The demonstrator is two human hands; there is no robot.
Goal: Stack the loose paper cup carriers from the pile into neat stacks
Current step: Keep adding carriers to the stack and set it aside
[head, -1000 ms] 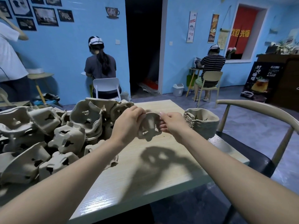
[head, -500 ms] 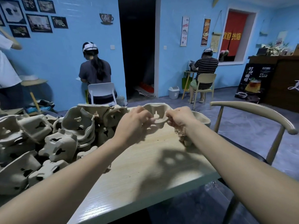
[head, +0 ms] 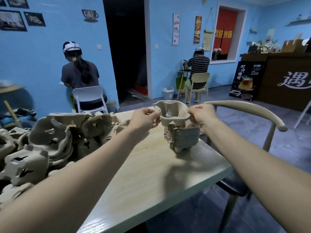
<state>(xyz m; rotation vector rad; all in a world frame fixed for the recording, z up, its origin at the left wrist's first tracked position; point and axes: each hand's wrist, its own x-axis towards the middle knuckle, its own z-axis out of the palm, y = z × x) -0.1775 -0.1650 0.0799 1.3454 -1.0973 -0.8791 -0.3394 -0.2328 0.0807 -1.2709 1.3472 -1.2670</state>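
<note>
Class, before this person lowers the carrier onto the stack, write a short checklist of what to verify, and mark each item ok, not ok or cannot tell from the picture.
1. Both hands hold the carrier: ok; left hand and right hand pinch opposite edges.
2. Carrier is over the stack: ok, roughly above it.
3. Carrier is level: not ok, the rim looks slightly tilted.
4. Cup holes line up with the stack below: cannot tell.
5. Stack stands steady on the table: cannot tell; its left side looks ragged.
6. Loose pile is apart from the stack: ok.
</note>
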